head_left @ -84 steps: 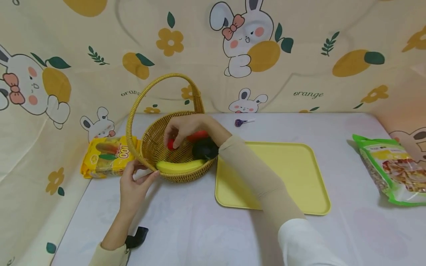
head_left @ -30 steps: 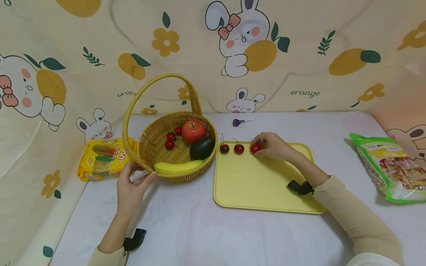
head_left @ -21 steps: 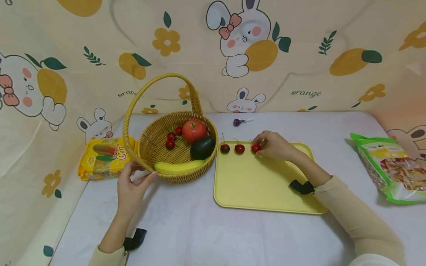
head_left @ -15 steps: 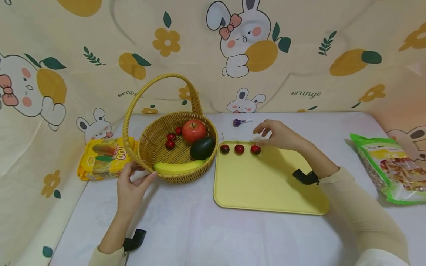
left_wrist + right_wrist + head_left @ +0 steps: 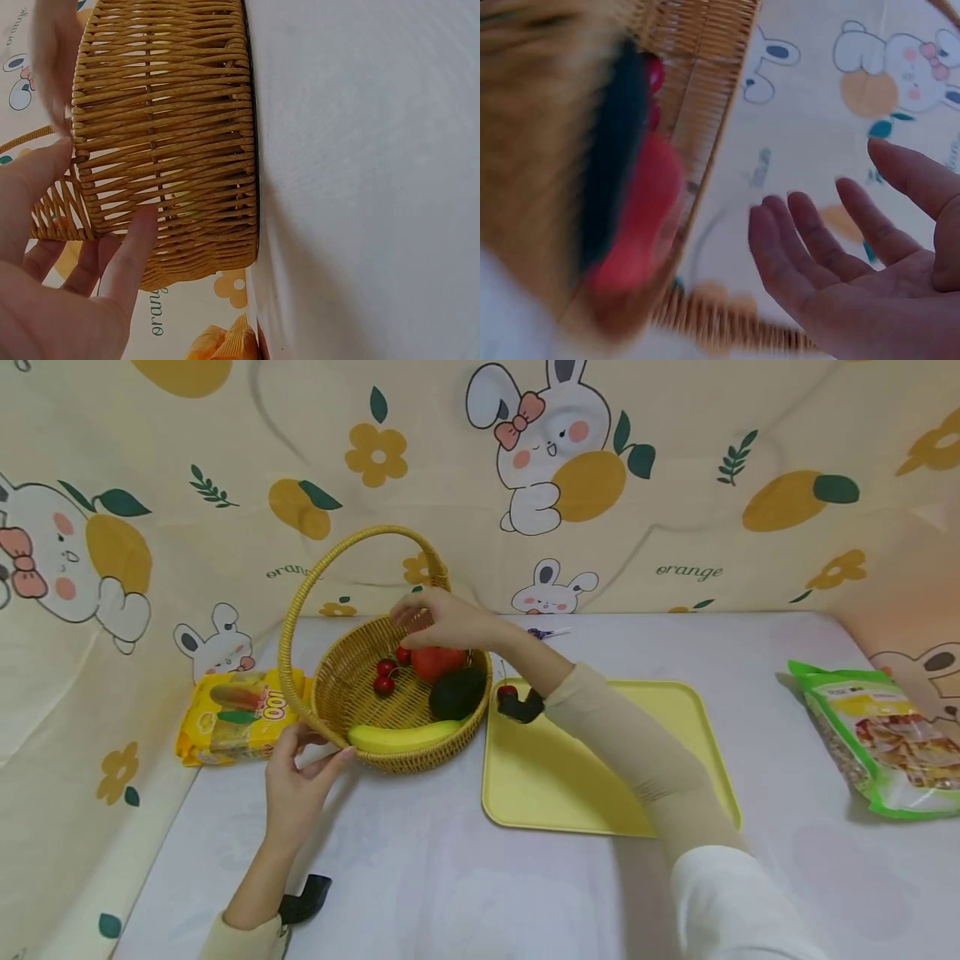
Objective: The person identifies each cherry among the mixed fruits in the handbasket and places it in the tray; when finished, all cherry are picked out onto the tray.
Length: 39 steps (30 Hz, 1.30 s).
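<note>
My left hand (image 5: 298,789) grips the rim of a wicker basket (image 5: 408,762) at the foot of its handle; in the left wrist view, the thumb and fingers (image 5: 133,262) lie on both sides of the rim. Over the back of the basket hovers my right hand (image 5: 453,625), fingers spread, holding nothing. Inside lie several red cherries (image 5: 384,685), a red apple (image 5: 433,665) partly covered by the hand, a dark avocado (image 5: 459,693) and a banana (image 5: 405,738). One cherry (image 5: 507,691) shows on the yellow tray (image 5: 562,793); my right arm covers other parts of it.
A yellow snack packet (image 5: 228,718) lies left of the basket. Behind the tray is a lollipop (image 5: 553,632), partly hidden by the arm. At the far right lies a green and white food bag (image 5: 888,739). A patterned cloth (image 5: 675,485) hangs behind the table.
My right hand took a cherry from the basket, set it in a row with two others on the tray, let go, and moved back left over the basket. The left hand stayed put.
</note>
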Motion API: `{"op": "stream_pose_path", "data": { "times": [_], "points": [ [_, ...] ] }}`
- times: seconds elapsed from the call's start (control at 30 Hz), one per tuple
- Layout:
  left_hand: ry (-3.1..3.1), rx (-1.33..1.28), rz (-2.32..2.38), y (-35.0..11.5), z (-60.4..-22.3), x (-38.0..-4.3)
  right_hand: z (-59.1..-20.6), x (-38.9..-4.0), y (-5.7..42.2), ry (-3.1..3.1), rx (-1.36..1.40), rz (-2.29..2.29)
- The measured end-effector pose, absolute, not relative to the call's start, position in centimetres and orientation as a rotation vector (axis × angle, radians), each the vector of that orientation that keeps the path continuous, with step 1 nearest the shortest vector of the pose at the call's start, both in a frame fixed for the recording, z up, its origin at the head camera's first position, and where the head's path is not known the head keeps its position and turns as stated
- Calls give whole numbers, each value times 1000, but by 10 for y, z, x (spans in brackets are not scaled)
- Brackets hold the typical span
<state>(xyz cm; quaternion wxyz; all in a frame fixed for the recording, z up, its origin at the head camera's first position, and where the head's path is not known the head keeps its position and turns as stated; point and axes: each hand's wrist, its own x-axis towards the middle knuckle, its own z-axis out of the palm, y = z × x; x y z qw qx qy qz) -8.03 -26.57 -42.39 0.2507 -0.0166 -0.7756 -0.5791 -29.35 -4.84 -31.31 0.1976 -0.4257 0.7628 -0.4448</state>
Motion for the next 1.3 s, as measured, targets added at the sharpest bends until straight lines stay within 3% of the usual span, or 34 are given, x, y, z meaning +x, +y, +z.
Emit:
{"op": "stream_pose_path", "data": {
  "times": [0.17, 0.33, 0.9, 1.3],
  "points": [
    [-2100, -60, -1583, -267, -427, -80, -321, -298, -104, 2101, -1138, -1197],
    [-2099, -88, -1591, -267, -428, -83, -339, -303, -128, 2088, -1046, -1166],
    [-2088, -111, -1605, -266, -426, -84, -369, -308, -144, 2079, -961, -1118],
    [-2091, -91, -1601, -270, -427, -84, -373, -310, -151, 2128, -1108, -1160]
  ]
}}
